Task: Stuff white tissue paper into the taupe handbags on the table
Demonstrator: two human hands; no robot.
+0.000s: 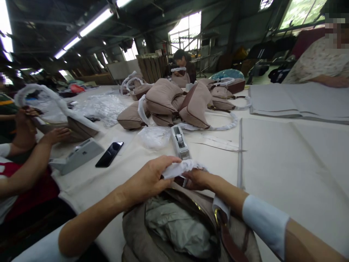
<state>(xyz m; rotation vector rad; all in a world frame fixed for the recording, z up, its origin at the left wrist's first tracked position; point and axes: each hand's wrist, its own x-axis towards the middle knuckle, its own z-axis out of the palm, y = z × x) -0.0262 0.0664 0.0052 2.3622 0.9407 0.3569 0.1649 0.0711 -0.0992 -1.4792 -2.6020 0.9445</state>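
Note:
A taupe handbag (141, 240) stuffed with grey paper (174, 225) rests at the table's near edge, under my arms. My left hand (148, 178) and my right hand (197, 179) both pinch a white foam wrap (181, 168) around the bag's brown strap (231, 243). The two hands are nearly touching, fingers closed on the wrap. A grey tape dispenser (180, 142) stands just beyond my hands.
A pile of taupe handbags (174, 105) with wrapped handles lies mid-table. A black phone (109, 154), a second tape dispenser (79, 154) and plastic bags (154, 136) lie to the left. Another person's hands (54, 135) work at left. Grey sheets (297, 102) lie at right.

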